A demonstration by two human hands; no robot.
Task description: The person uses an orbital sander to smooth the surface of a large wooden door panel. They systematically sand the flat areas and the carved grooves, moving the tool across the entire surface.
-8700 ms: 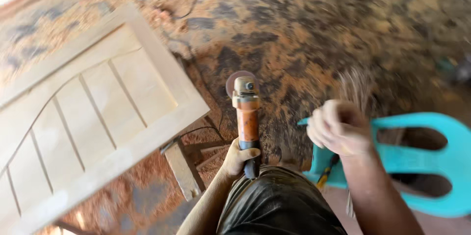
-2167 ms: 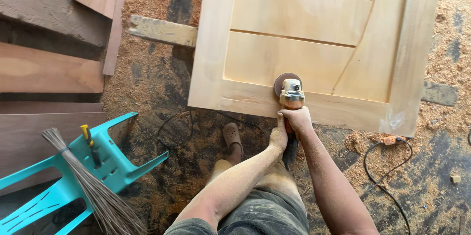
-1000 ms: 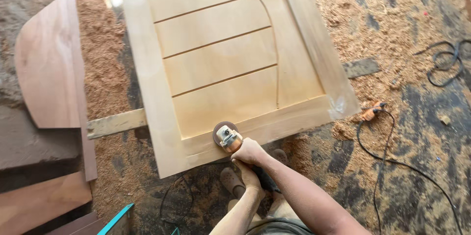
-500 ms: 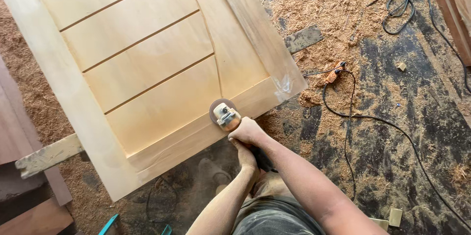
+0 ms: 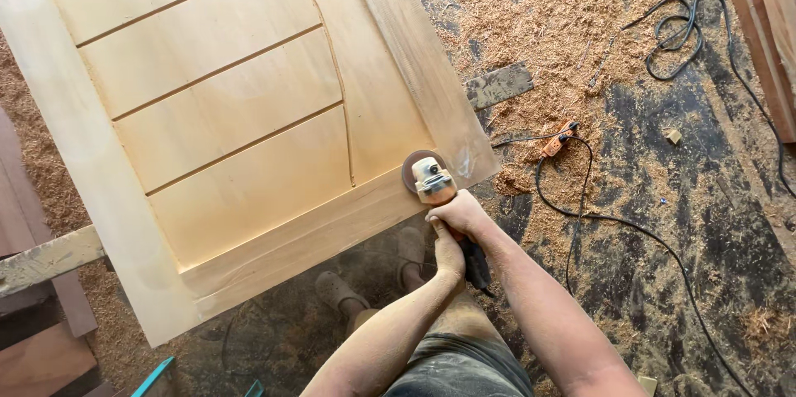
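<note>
A pale wooden door panel [image 5: 224, 115] with grooved slats and a curved line lies flat, raised off the floor. An angle grinder [image 5: 427, 179] with a round sanding disc rests on the panel's bottom rail near its right corner. My right hand [image 5: 460, 212] grips the grinder just behind its head. My left hand [image 5: 448, 252] holds the rear of its body, lower down. Both forearms reach up from the bottom of the view.
Sawdust and shavings cover the dark floor [image 5: 663, 198]. A black power cable [image 5: 597, 215] runs across the floor to an orange plug [image 5: 557, 139]. A timber batten [image 5: 50, 258] supports the panel at the left. Boards lie at the far right [image 5: 767, 24]. My feet [image 5: 340, 291] stand below the panel.
The grinder has slid right along the bottom rail toward the panel's right corner, both hands staying on it. The view has shifted so the panel fills the upper left.
</note>
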